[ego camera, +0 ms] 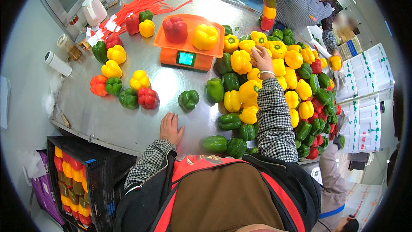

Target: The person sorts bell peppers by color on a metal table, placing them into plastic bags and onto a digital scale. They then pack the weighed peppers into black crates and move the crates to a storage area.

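Observation:
A digital scale point(186, 60) with an orange tray bears a red bell pepper point(174, 30) and a yellow bell pepper point(205, 37). My right hand point(261, 58) reaches over the heap of yellow, green and red peppers right of the scale; its fingertips are at the yellow ones, and whether it grips any cannot be told. Flat on the steel table point(96, 116) lies my left hand point(170, 128), fingers a little apart, holding nothing. A green bell pepper point(189, 100) sits just above it. Small groups of mixed-colour peppers stand at the left.
Red strips point(141, 6) with white tags lie at the back left, near a white bottle point(58, 63) and jars. A black crate point(96, 167) of packed peppers stands below the table's left edge. One co-worker point(296, 3) holds stacked peppers; another's arm point(331, 164) reaches in at the right.

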`<act>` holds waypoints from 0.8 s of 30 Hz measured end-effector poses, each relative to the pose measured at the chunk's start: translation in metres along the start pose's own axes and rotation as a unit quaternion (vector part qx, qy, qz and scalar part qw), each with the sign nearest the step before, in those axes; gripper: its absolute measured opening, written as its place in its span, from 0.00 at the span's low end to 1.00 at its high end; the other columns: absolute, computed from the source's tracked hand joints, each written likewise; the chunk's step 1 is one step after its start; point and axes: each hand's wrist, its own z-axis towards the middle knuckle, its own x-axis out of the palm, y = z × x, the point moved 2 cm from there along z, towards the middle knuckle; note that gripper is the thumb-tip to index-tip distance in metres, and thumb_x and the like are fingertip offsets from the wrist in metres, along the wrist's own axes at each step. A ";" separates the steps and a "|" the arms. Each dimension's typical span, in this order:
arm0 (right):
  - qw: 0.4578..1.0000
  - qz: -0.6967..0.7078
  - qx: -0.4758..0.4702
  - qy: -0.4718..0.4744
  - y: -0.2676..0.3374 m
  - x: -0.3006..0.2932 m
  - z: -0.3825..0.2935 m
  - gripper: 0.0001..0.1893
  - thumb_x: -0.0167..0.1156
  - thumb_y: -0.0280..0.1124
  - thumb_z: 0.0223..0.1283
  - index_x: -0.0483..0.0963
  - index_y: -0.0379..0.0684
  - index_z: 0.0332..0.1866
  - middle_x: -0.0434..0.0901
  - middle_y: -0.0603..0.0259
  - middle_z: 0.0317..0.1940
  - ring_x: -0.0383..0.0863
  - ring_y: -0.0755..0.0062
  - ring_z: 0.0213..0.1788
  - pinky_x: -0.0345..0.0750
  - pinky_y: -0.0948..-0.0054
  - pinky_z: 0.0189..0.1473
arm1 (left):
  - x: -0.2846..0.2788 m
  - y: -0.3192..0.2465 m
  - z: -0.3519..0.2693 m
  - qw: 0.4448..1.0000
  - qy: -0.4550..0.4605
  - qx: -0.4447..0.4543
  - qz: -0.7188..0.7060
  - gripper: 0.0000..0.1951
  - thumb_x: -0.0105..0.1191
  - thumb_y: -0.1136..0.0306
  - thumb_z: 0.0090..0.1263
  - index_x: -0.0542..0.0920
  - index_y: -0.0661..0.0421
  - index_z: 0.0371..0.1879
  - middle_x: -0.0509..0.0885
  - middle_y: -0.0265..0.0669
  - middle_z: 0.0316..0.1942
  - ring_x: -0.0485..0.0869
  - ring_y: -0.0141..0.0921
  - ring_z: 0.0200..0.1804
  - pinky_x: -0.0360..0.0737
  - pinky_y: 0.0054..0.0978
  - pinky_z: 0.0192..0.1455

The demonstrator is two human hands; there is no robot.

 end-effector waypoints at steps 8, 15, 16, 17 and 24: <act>0.992 -0.090 -0.082 0.034 0.009 0.054 0.020 0.34 0.72 0.40 0.53 0.67 0.40 0.63 0.75 0.54 0.56 0.80 0.65 0.51 0.81 0.68 0.47 | 0.008 0.004 -0.005 1.000 -0.003 -0.004 0.001 0.29 0.62 0.63 0.57 0.72 0.64 0.57 0.70 0.50 0.61 0.65 0.48 0.68 0.62 0.46 0.70; 0.886 -0.373 -0.262 0.087 0.031 0.171 0.037 0.54 0.78 0.48 0.31 0.60 0.53 0.72 0.65 0.45 0.65 0.65 0.44 0.67 0.63 0.58 0.70 | 0.009 0.007 0.000 0.999 0.034 -0.003 0.040 0.32 0.63 0.56 0.56 0.73 0.64 0.56 0.70 0.54 0.62 0.66 0.52 0.66 0.61 0.50 0.69; 0.895 -0.377 -0.220 0.090 0.032 0.175 0.035 0.51 0.77 0.44 0.31 0.62 0.53 0.70 0.66 0.44 0.63 0.66 0.48 0.66 0.66 0.60 0.67 | 0.008 0.006 0.000 0.999 0.028 0.018 0.027 0.30 0.63 0.57 0.56 0.73 0.64 0.55 0.71 0.55 0.60 0.66 0.53 0.65 0.62 0.50 0.68; 0.904 -0.366 -0.202 0.087 0.035 0.176 0.032 0.50 0.76 0.44 0.32 0.63 0.54 0.69 0.66 0.45 0.62 0.67 0.48 0.65 0.67 0.60 0.67 | 0.007 0.005 0.000 0.999 0.018 0.040 0.028 0.29 0.62 0.59 0.58 0.73 0.65 0.55 0.71 0.55 0.59 0.67 0.53 0.64 0.63 0.51 0.67; 0.925 -0.267 -0.270 0.011 0.051 0.083 -0.013 0.46 0.75 0.47 0.33 0.66 0.50 0.66 0.70 0.46 0.57 0.71 0.48 0.61 0.71 0.60 0.63 | 0.003 0.002 0.004 0.998 0.023 0.059 0.026 0.27 0.62 0.63 0.58 0.73 0.66 0.54 0.70 0.56 0.59 0.67 0.54 0.63 0.64 0.51 0.65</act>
